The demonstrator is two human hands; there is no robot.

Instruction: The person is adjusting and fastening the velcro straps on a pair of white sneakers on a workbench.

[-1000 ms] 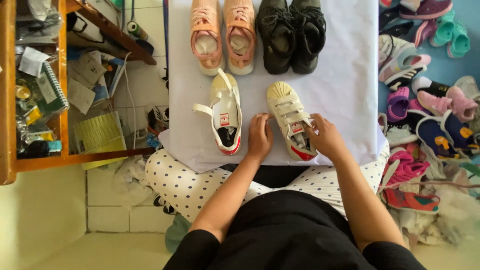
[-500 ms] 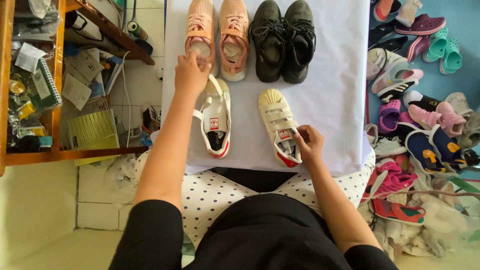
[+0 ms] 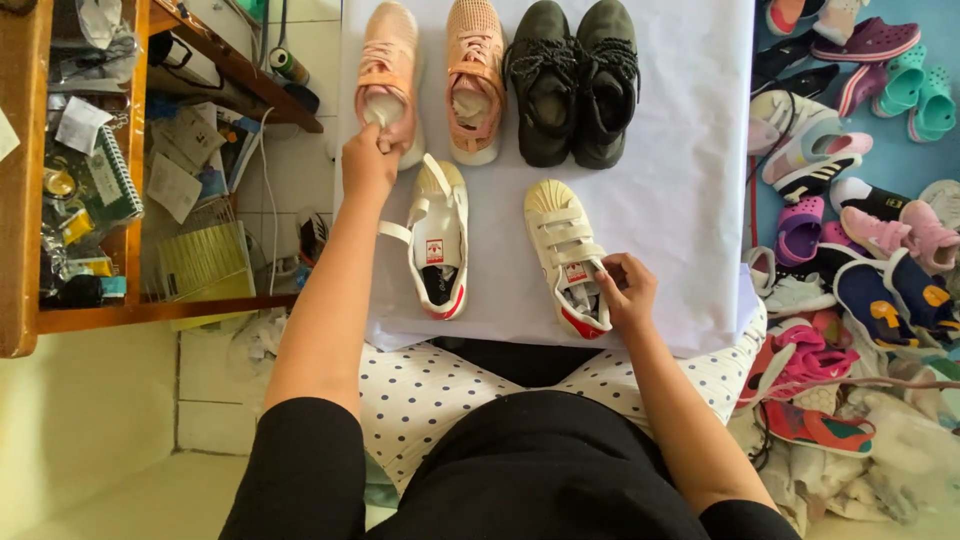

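left hand (image 3: pixel 368 158) pinches the heel of the left pink shoe (image 3: pixel 388 70) at the white sheet's (image 3: pixel 680 200) far edge, squaring it up. right hand (image 3: pixel 627 292) grips the right white shoe (image 3: pixel 568 255) nearer.

floor (image 3: pixel 300 170): pale square tiles, daylit | left: wooden shelf unit (image 3: pixel 25 200) crammed with papers, notebook, small clutter | centre: white sheet (image 3: pixel 680 170) spread as work surface | right: blue mat (image 3: pixel 925 150) under a heap of mixed colourful shoes (image 3: pixel 850 260) | lower left: pale yellow-green surface (image 3: pixel 80 440)
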